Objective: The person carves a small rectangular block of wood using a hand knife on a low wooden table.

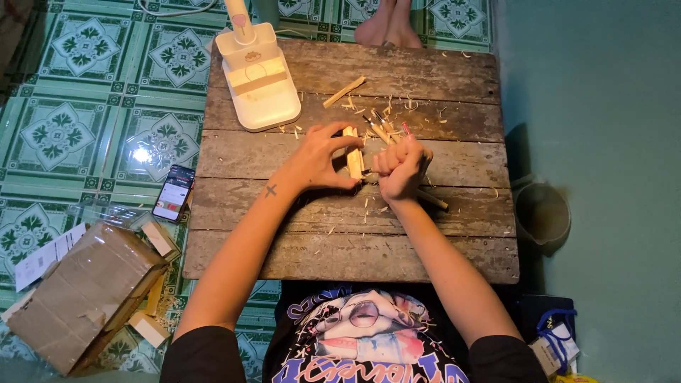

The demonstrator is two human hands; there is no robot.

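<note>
The left hand (317, 157) is pinching 1 small wood block (353, 157) upright on the plank table (425, 248); the right hand (401, 169) is gripping a carving tool (433, 200) in a closed fist, touching the block.

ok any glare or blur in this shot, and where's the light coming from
Head view: glare spot on the glossy floor tile left of the wooden board; board evenly lit, hands sharp; corners darker; straight edges bow slightly. Light source unclear.

Dim greenish light, floor tile (152, 145) glare, sharp focus
</note>
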